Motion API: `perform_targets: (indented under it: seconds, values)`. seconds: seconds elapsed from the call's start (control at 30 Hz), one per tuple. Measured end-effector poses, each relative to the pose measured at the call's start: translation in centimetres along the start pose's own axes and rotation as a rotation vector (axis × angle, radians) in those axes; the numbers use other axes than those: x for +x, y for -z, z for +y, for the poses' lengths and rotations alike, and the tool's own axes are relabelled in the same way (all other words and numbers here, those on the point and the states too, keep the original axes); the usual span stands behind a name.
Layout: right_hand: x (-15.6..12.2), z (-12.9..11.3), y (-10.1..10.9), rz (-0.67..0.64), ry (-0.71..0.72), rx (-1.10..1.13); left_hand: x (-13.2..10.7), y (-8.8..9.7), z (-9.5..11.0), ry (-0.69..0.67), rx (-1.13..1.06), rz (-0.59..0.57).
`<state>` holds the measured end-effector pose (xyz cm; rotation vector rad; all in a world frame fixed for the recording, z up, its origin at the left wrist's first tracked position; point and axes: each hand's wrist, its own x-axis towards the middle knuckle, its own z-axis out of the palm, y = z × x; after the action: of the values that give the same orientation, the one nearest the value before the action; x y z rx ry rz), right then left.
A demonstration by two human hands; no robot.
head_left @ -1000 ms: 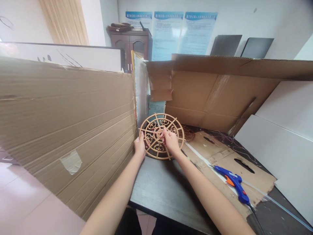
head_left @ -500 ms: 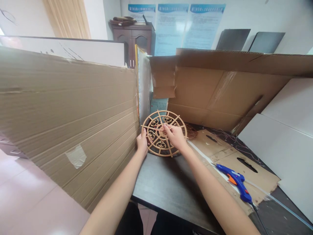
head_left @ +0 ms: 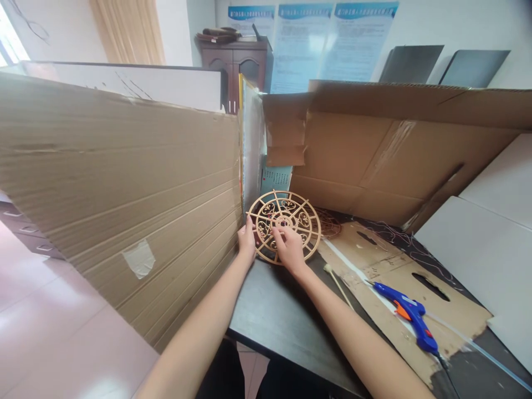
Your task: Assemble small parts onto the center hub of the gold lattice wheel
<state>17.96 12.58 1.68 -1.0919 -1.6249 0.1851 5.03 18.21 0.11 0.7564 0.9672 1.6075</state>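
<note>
A round tan lattice wheel point(head_left: 286, 213) with thin spokes and scrollwork stands tilted on the dark table point(head_left: 274, 310), close to the upright cardboard. My left hand point(head_left: 247, 241) grips its lower left rim. My right hand point(head_left: 288, 249) pinches the lower middle of the wheel, with the fingertips near its hub and partly hiding the lattice. A thin stick with a rounded tip point(head_left: 337, 285) lies on the table just right of my right forearm. Behind the wheel, a second brown lattice piece point(head_left: 328, 223) is partly hidden.
A large cardboard sheet point(head_left: 124, 194) stands along the table's left side, and opened box flaps point(head_left: 374, 149) rise behind. A blue hot glue gun point(head_left: 409, 316) lies on slotted cardboard point(head_left: 399, 282) at right. White boards point(head_left: 477, 238) lean further right.
The thin stick now lies on the table, and the piece that jutted below the wheel's rim no longer shows. My right hand sits lower on the wheel. The whole view has shifted slightly.
</note>
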Motion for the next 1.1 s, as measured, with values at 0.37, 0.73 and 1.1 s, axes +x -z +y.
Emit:
perform_targets:
  seconds: [0.37,0.73,1.1]
  values:
    - [-3.2,-0.5,-1.6,-0.087,0.031,0.096,-0.2,-0.2,0.4,0.041,-0.036,-0.020]
    - [-2.6,0.3,0.1,0.189,-0.019,-0.019,0.4,0.0,-0.6,0.001,0.007,0.022]
    - [-2.6,0.9,0.1,0.129,-0.001,-0.026,0.7,0.1,-1.0,-0.014,0.022,0.022]
